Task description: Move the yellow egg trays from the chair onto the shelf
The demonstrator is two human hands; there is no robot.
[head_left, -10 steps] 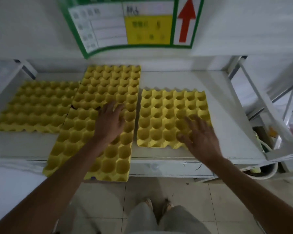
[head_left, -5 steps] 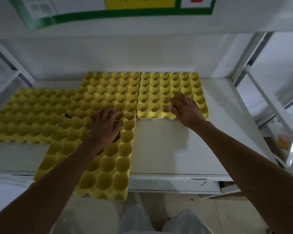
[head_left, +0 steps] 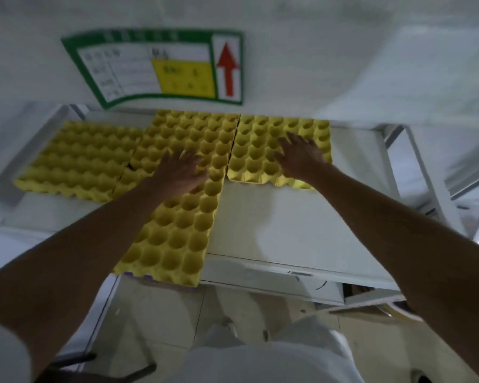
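- The white shelf (head_left: 288, 230) spans most of the view, its flat board bare at the front right and its metal frame rising on the right side.
- A green-bordered sign (head_left: 161, 64) with a yellow panel and a red upward arrow hangs on the white surface above the shelf; its writing is too blurred to read.
- Four yellow egg trays lie on the shelf, cups facing up.
- The front tray (head_left: 172, 239) is the nearest one; its near edge overhangs the front lip of the shelf, and its far end slightly overlaps the back middle tray.
- The left tray (head_left: 78, 158) lies at the back left, just beside the middle column of trays.
- The back middle tray (head_left: 202, 131) sits against the rear of the shelf, touching the right tray along one long edge.
- The right tray (head_left: 260, 153) lies at the back right, squared up with the back middle tray.
- The left hand (head_left: 181, 171) rests palm down where the front tray meets the back middle tray, fingers spread flat over the cups and gripping nothing.
- The right hand (head_left: 302, 156) lies palm down on the right tray, fingers spread and laid flat on the cups, not pinching anything.
- Both bare forearms reach in from the bottom corners, and pale clothing shows at the bottom of the view above a tiled floor (head_left: 161, 308).
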